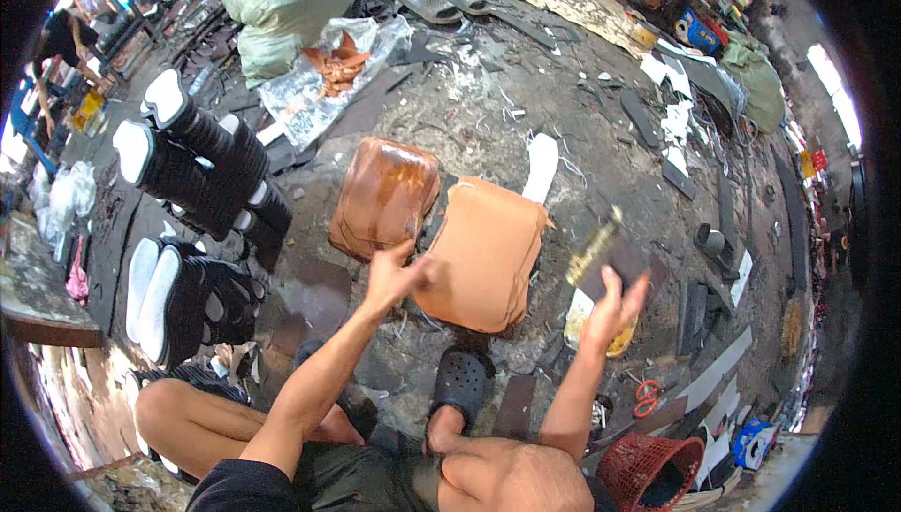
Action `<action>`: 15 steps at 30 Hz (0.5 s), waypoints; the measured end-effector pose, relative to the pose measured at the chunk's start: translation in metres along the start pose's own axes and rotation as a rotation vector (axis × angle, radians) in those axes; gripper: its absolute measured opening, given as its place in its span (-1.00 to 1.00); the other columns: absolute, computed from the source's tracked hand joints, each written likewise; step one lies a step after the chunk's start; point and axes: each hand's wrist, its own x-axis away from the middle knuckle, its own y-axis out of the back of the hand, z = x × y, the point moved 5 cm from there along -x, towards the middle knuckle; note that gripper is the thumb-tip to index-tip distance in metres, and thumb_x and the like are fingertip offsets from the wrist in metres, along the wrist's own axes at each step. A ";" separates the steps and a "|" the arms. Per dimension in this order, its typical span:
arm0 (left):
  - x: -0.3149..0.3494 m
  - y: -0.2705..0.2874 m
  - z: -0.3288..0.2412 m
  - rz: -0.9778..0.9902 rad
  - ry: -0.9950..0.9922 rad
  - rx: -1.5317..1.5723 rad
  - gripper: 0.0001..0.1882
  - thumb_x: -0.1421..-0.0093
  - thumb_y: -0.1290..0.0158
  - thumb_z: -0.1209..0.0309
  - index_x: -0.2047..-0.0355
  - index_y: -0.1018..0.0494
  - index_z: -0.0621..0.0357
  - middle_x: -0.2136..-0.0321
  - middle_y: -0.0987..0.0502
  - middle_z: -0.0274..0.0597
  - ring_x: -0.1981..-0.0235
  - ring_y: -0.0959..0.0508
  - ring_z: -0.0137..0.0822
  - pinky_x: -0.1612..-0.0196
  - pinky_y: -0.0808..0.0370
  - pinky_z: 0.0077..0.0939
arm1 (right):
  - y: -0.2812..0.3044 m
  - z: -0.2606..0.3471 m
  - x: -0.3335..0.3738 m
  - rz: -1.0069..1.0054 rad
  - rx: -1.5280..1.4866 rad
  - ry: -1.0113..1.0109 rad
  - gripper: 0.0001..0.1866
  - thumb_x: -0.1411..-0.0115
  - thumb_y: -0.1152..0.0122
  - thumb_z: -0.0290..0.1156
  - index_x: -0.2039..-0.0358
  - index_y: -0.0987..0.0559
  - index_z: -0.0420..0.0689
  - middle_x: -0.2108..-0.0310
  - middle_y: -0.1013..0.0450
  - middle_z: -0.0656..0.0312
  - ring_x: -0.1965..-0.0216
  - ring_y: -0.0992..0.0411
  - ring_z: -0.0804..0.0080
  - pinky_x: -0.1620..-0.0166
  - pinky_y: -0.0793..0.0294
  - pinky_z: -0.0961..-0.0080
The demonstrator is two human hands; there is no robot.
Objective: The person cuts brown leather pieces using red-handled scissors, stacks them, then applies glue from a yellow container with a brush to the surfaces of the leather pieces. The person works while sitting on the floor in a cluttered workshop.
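Two stacks of leather pieces lie on the ground before me: a glossy brown stack (383, 195) and, to its right, a matte tan stack (481, 254). My left hand (392, 282) is at the near edges of both stacks, fingers apart, with nothing visible in it; whether it touches them I cannot tell. To the right of the tan stack, my right hand (612, 313) grips a dark flat glue spreader (605, 263) whose far edge is coated yellow. Partly hidden under that hand is a container with yellow glue (619, 341). A white sole-shaped piece (542, 163) lies beyond the tan stack.
Stacks of black soles (202, 160) with white tops stand at left. Orange-handled scissors (646, 397) and a red basket (652, 470) are at right. Farther off lie a plastic sheet with orange-brown pieces (336, 66), a pale green sack (286, 5) and scattered scraps. Other people work in the background.
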 end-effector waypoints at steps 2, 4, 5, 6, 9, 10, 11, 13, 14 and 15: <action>0.025 -0.018 -0.023 0.092 -0.209 -0.173 -0.34 -0.02 -0.31 0.10 -0.07 -0.51 0.24 0.24 -0.64 0.15 0.04 -0.60 0.05 0.00 -0.52 -0.18 | -0.037 -0.009 -0.011 0.239 0.078 -0.033 -0.40 -0.14 -0.30 -0.51 -0.20 -0.37 -0.33 -0.07 -0.44 0.07 -0.06 -0.39 0.26 -0.19 -0.32 0.35; 0.038 -0.027 -0.040 -0.049 -0.252 -0.496 -0.18 0.01 -0.35 0.02 -0.18 -0.41 0.25 0.03 -0.55 0.20 -0.11 -0.49 0.14 -0.10 -0.46 -0.11 | -0.074 -0.028 -0.019 0.401 0.238 0.078 -0.40 -0.16 -0.28 -0.45 -0.20 -0.35 -0.34 -0.10 -0.44 -0.01 -0.07 -0.44 0.22 -0.18 -0.35 0.33; 0.044 -0.027 -0.049 -0.142 -0.281 -0.566 -0.20 0.00 -0.35 0.05 -0.17 -0.41 0.24 -0.04 -0.51 0.18 -0.15 -0.45 0.15 -0.14 -0.44 -0.09 | -0.089 -0.041 -0.023 0.448 0.375 0.128 -0.42 -0.18 -0.26 -0.45 -0.19 -0.35 -0.32 -0.08 -0.45 -0.08 -0.02 -0.49 0.10 -0.12 -0.41 0.24; 0.049 -0.026 -0.057 -0.238 -0.309 -0.636 -0.22 -0.01 -0.35 0.09 -0.17 -0.40 0.23 -0.11 -0.47 0.15 -0.19 -0.42 0.15 -0.18 -0.41 -0.07 | -0.102 -0.056 -0.023 0.496 0.510 0.178 -0.45 -0.20 -0.23 -0.44 -0.18 -0.35 -0.31 -0.06 -0.47 -0.15 0.03 -0.54 -0.01 -0.07 -0.46 0.15; 0.069 -0.043 -0.069 -0.147 -0.678 -0.579 -0.31 -0.08 -0.30 0.19 -0.18 -0.37 0.21 -0.22 -0.39 0.08 -0.26 -0.37 0.11 -0.28 -0.33 -0.08 | -0.127 -0.083 0.004 0.504 0.861 0.220 -0.51 -0.26 -0.14 -0.38 -0.17 -0.29 -0.18 0.25 -0.56 -0.23 0.22 -0.54 -0.29 0.16 -0.52 -0.13; 0.082 -0.045 -0.066 -0.065 -0.831 -0.528 -0.34 -0.10 -0.27 0.23 -0.18 -0.36 0.21 -0.25 -0.37 0.06 -0.27 -0.36 0.09 -0.31 -0.31 -0.09 | -0.139 -0.078 0.012 0.529 0.891 0.162 -0.52 -0.25 -0.15 -0.37 -0.16 -0.32 -0.18 0.24 -0.56 -0.24 0.20 -0.54 -0.30 0.15 -0.51 -0.13; 0.095 -0.058 -0.062 0.067 -0.940 -0.593 -0.41 -0.12 -0.16 0.40 -0.18 -0.35 0.27 -0.25 -0.37 0.04 -0.32 -0.31 0.03 -0.37 -0.24 -0.11 | -0.149 -0.070 0.019 0.553 0.922 0.105 -0.53 -0.25 -0.15 -0.36 -0.14 -0.35 -0.17 0.24 -0.56 -0.25 0.19 -0.54 -0.30 0.14 -0.50 -0.14; 0.105 -0.070 -0.047 0.194 -0.877 -0.794 -0.36 -0.08 -0.08 0.52 -0.23 -0.31 0.29 -0.28 -0.34 0.02 -0.37 -0.25 -0.04 -0.42 -0.18 -0.14 | -0.158 -0.070 0.025 0.554 0.958 0.117 -0.54 -0.25 -0.16 -0.32 -0.15 -0.36 -0.13 0.27 -0.57 -0.24 0.18 -0.53 -0.32 0.12 -0.50 -0.15; 0.108 -0.069 -0.041 0.196 -0.847 -0.787 -0.34 -0.07 -0.05 0.55 -0.25 -0.30 0.28 -0.29 -0.33 0.02 -0.37 -0.25 -0.04 -0.43 -0.17 -0.15 | -0.171 -0.073 0.025 0.621 0.972 0.151 -0.55 -0.26 -0.16 -0.32 -0.14 -0.38 -0.11 0.28 -0.58 -0.21 0.18 -0.54 -0.30 0.12 -0.50 -0.14; 0.110 -0.072 -0.042 0.212 -0.855 -0.794 -0.34 -0.08 -0.05 0.54 -0.26 -0.29 0.28 -0.30 -0.32 0.02 -0.38 -0.24 -0.05 -0.43 -0.17 -0.16 | -0.185 -0.075 0.015 0.679 0.994 0.182 -0.55 -0.26 -0.15 -0.31 -0.14 -0.39 -0.10 0.29 -0.58 -0.18 0.18 -0.54 -0.29 0.12 -0.50 -0.14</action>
